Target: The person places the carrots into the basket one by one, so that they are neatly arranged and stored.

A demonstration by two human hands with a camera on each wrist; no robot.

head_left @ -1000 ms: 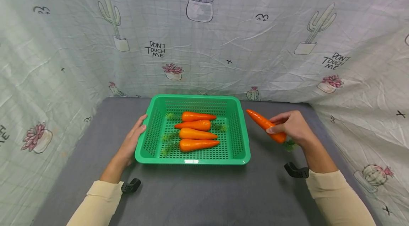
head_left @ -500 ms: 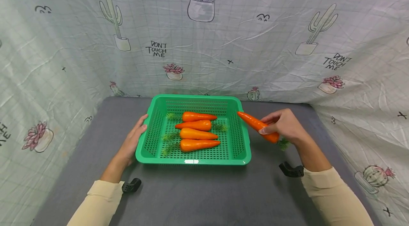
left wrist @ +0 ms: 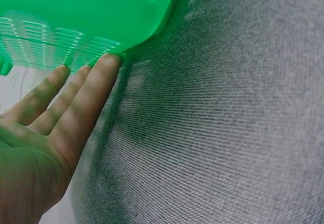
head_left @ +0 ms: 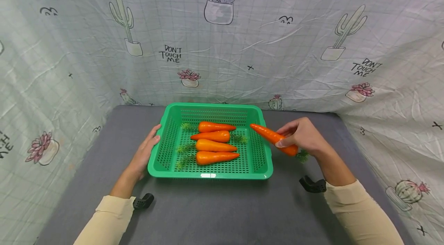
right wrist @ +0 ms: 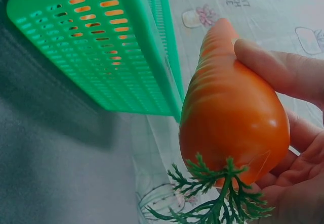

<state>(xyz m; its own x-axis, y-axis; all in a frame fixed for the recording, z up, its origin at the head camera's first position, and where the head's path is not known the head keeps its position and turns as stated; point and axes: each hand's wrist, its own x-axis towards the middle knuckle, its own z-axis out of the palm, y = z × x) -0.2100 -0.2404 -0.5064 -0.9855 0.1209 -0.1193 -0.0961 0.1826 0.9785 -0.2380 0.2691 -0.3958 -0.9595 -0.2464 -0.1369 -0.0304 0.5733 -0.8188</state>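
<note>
A green plastic basket [head_left: 166, 175] with slotted walls sits on the grey surface in the head view. In it lie several orange carrots [head_left: 216, 158] with green tops, stacked in a row from front to back. Another carrot [head_left: 268, 135] is pinched between the thumb and fingers of my right hand [head_left: 305, 135]. Its tip reaches over the basket's right rim, while its leafy top [right wrist: 223, 193] hangs outside. At the left side, my left hand [head_left: 142, 154] touches the basket; straight fingers [left wrist: 88, 95] meet the lower wall in the left wrist view.
A pale cloth [head_left: 222, 60] printed with cacti and lettering hangs behind and on both sides. Grey fabric [head_left: 215, 210] covers the table. Black wrist-worn devices [head_left: 312, 184] show on both arms.
My right hand has carried its carrot leftward, from beside the basket to where the tip overlaps the right rim. My left hand stays at the basket's left side.
</note>
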